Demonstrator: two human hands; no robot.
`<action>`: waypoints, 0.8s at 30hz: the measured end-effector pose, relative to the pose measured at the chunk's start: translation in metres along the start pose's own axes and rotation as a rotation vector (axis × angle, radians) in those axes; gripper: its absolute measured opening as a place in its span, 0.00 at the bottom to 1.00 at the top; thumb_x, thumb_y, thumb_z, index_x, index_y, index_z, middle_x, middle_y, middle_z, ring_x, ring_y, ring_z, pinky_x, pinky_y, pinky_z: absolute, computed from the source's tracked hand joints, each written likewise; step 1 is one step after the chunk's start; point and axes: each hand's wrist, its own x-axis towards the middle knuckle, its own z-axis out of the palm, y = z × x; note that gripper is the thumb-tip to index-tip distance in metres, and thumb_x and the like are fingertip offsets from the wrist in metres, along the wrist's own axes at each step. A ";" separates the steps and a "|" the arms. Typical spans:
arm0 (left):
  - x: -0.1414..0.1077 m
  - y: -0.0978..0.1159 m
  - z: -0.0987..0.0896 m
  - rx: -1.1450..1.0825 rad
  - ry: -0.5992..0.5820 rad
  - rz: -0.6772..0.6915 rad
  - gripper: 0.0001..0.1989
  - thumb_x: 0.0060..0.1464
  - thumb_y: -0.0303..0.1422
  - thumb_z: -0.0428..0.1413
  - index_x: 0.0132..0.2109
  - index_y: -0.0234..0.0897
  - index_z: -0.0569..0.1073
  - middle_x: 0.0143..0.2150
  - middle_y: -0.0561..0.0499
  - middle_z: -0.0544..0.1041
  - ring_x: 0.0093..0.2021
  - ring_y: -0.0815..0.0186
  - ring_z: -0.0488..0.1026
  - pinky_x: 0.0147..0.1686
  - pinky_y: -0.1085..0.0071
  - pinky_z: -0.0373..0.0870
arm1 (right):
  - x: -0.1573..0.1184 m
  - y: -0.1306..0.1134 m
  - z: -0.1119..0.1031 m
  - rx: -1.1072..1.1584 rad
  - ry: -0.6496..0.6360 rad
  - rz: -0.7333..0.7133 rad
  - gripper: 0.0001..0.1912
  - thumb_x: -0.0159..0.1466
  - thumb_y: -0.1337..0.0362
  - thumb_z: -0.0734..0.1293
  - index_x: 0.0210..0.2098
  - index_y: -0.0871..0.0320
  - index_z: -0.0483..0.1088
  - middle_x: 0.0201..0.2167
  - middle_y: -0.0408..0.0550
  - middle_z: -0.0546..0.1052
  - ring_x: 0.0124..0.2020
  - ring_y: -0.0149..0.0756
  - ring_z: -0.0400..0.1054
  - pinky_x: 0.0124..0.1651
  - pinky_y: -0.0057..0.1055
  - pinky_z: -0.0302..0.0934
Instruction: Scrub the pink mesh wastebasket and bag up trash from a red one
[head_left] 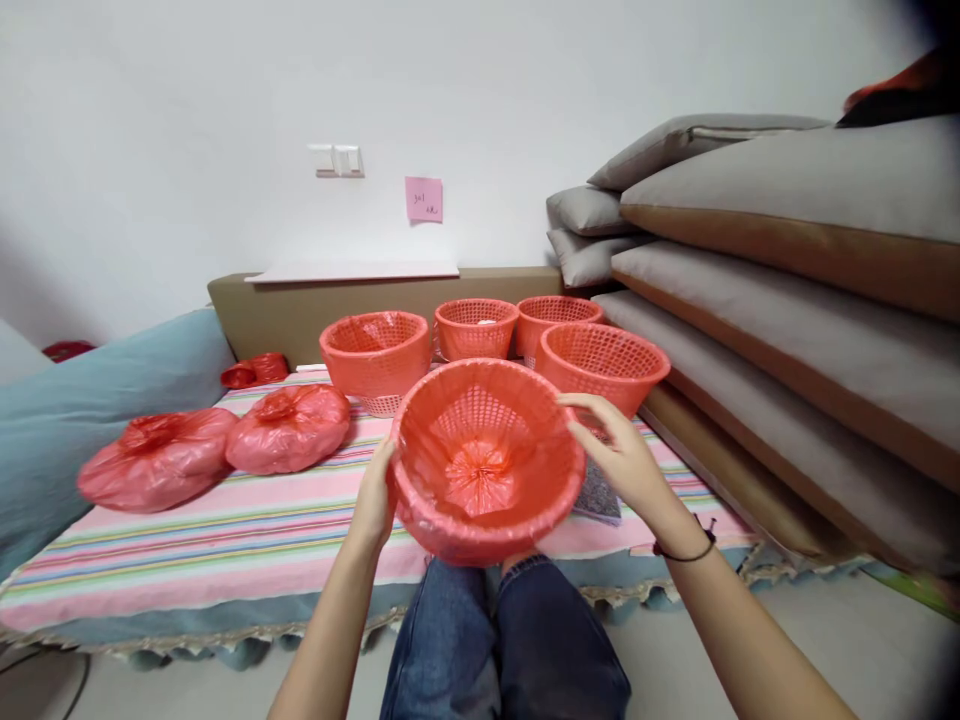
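A round red plastic basket (487, 545) is held up at the near edge of the bed, above the knees, its open top tilted toward me. A thin red plastic bag (480, 475) lines its inside and is folded over the rim. My left hand (377, 497) is closed against the basket's left side, with its fingers mostly hidden behind the wall. At the right rim, my right hand (619, 455) grips with the thumb and fingers bent over the edge. A dark band circles the right wrist.
Several other red baskets (375, 365) stand behind on the striped sheet (247, 545). Two puffed red bags (289, 430) and a red plastic roll (255, 370) lie left. Grey cushions (787, 300) are stacked on the right. A grey patterned piece (598, 495) lies beneath my right hand.
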 end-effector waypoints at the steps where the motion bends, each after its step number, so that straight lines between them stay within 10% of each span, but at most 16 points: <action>1: 0.006 -0.002 -0.002 -0.054 -0.008 -0.015 0.19 0.53 0.43 0.57 0.48 0.37 0.77 0.53 0.46 0.79 0.60 0.54 0.69 0.60 0.59 0.63 | -0.010 0.018 -0.008 0.036 0.111 0.081 0.17 0.63 0.57 0.66 0.51 0.53 0.71 0.55 0.52 0.75 0.58 0.41 0.67 0.62 0.41 0.59; 8: -0.004 -0.036 -0.043 -0.128 0.423 -0.180 0.11 0.59 0.38 0.54 0.46 0.43 0.77 0.56 0.52 0.77 0.58 0.67 0.70 0.57 0.69 0.64 | -0.097 0.103 0.049 0.659 0.259 0.795 0.29 0.50 0.47 0.75 0.47 0.53 0.73 0.55 0.54 0.76 0.53 0.48 0.73 0.59 0.46 0.64; 14: -0.043 -0.053 -0.051 -0.251 0.316 -0.530 0.07 0.60 0.35 0.56 0.41 0.35 0.74 0.33 0.51 0.78 0.28 0.69 0.76 0.33 0.71 0.75 | -0.108 0.091 0.110 1.064 0.134 0.983 0.26 0.51 0.48 0.76 0.45 0.54 0.73 0.50 0.51 0.78 0.52 0.45 0.74 0.58 0.42 0.66; 19: -0.048 -0.055 -0.040 -0.378 0.300 -0.583 0.06 0.63 0.25 0.51 0.41 0.34 0.73 0.35 0.49 0.81 0.31 0.68 0.80 0.34 0.72 0.77 | -0.099 0.087 0.112 0.738 0.380 0.920 0.26 0.47 0.51 0.74 0.42 0.53 0.68 0.45 0.52 0.77 0.48 0.48 0.73 0.53 0.47 0.68; 24: -0.045 -0.053 -0.038 -0.503 0.247 -0.582 0.10 0.67 0.33 0.49 0.40 0.35 0.72 0.32 0.49 0.82 0.29 0.65 0.80 0.30 0.70 0.78 | -0.069 0.017 0.073 -0.036 0.541 0.203 0.17 0.63 0.56 0.63 0.48 0.57 0.69 0.51 0.59 0.72 0.57 0.49 0.64 0.64 0.52 0.55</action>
